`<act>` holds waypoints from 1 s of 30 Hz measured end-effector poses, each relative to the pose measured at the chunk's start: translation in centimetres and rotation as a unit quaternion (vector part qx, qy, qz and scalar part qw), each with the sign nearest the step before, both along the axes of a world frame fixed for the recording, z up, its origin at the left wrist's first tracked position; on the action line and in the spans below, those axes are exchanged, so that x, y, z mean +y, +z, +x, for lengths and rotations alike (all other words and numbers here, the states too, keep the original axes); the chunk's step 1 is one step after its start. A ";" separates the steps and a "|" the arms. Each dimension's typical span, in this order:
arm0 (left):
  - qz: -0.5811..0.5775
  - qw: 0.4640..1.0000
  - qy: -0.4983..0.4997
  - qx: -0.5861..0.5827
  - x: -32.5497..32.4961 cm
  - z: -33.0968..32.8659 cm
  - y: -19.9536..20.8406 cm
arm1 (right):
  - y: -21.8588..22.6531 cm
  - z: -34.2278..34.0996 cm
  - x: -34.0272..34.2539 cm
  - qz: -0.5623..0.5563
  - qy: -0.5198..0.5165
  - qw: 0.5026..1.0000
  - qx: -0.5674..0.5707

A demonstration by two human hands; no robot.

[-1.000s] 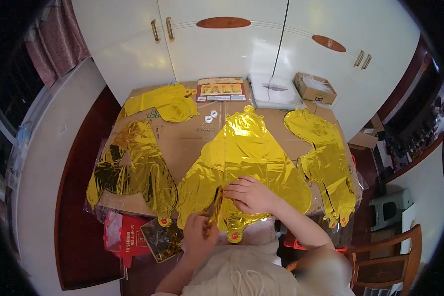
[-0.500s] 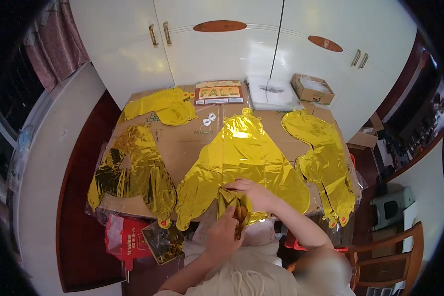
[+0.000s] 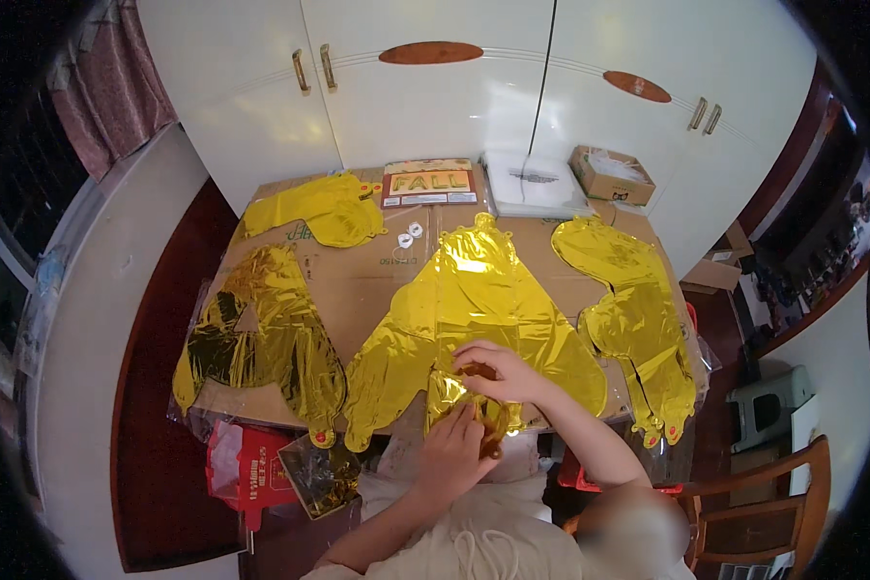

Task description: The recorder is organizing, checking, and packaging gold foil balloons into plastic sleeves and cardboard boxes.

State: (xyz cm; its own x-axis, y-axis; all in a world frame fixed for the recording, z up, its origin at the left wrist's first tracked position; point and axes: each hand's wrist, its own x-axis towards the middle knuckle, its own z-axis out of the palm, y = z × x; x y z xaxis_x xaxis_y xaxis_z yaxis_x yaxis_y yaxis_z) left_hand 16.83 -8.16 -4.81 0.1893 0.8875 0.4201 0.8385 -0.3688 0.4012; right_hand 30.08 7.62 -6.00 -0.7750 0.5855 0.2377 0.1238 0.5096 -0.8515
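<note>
A folded gold foil balloon (image 3: 445, 391) lies over the lower middle of a large gold A-shaped foil balloon (image 3: 493, 309), at the table's near edge. My left hand (image 3: 457, 447) is closed on the near end of the folded balloon, fingers pressed into the foil. Just above it, my right hand (image 3: 501, 372) curls its fingers round the far part, where the foil reflects dark orange. The palms and the foil beneath them are hidden. To the left rests a flat A-shaped gold balloon (image 3: 300, 338), and to the right a curved gold balloon (image 3: 633, 300).
Cardboard (image 3: 377, 290) covers the table. Along the back are another gold balloon (image 3: 329, 208), a printed packet (image 3: 430, 182), a stack of clear bags (image 3: 532, 184) and a small carton (image 3: 614, 176). A red bag (image 3: 256, 474) sits below left; a wooden chair (image 3: 759, 522) stands right.
My right hand's fingers have curled inward over the foil, and the folded balloon has shifted and bunched between both hands. My left hand has moved slightly right and down.
</note>
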 end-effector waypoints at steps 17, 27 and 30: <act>-0.037 0.979 -0.084 0.183 2.7 -9.2 -0.7 | -1.3 -0.5 0.4 0.152 0.051 0.985 -0.057; -0.045 0.979 -0.060 0.191 2.8 -8.2 -1.6 | -1.3 -0.5 0.4 0.152 0.063 0.986 -0.037; -0.048 0.977 -0.063 0.198 2.9 -8.2 -1.4 | -0.8 -0.6 0.3 0.149 0.064 0.986 -0.039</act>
State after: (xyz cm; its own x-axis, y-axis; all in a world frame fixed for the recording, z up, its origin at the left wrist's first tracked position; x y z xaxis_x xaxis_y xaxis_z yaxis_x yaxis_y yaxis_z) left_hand 8.64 -5.25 -6.21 0.4309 0.8780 0.2085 0.8851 -0.4562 0.0923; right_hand 29.49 7.87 -6.81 -0.8612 0.3945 0.3206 0.1012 0.7512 -0.6523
